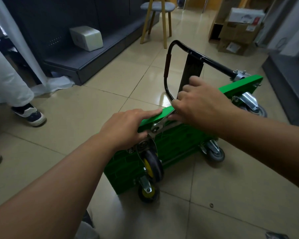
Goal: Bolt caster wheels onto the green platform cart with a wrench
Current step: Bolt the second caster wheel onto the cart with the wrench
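- Down on the tiled floor (93, 100), the green platform cart (176, 140) stands tipped on its side edge, ribbed underside turned toward the camera.
- Up at its top edge, a silver wrench (162, 121) sits with its head on a bolt (155, 129) at the mounting plate of the near caster.
- The right hand (202, 104) has its fingers curled tight round the wrench's handle, knuckles up, just above the cart's rim.
- The left hand (126, 128) lies unclenched on that same top edge, index finger stretched straight along the green rim, palm right beside the bolt.
- Directly under the left hand hangs a yellow-hubbed caster (152, 167) with a black tyre, and a second yellow-hubbed caster (148, 193) touches the floor below it.
- Further along, a grey caster (216, 153) sits low by the tiles and a larger grey caster (250, 105) rides higher at the far end.
- The black tubular handle (167, 66) reaches out beyond the cart on its far side.
- A small round metal part (211, 205) lies on the tiles, apart from the cart.
- Off to the left stands a person in pale trousers, one dark sneaker (30, 115) planted on the floor.
- At the back: a wooden-legged stool (157, 18), stacked cardboard boxes (238, 33) and a white wrapped package (86, 37) on a dark ledge.
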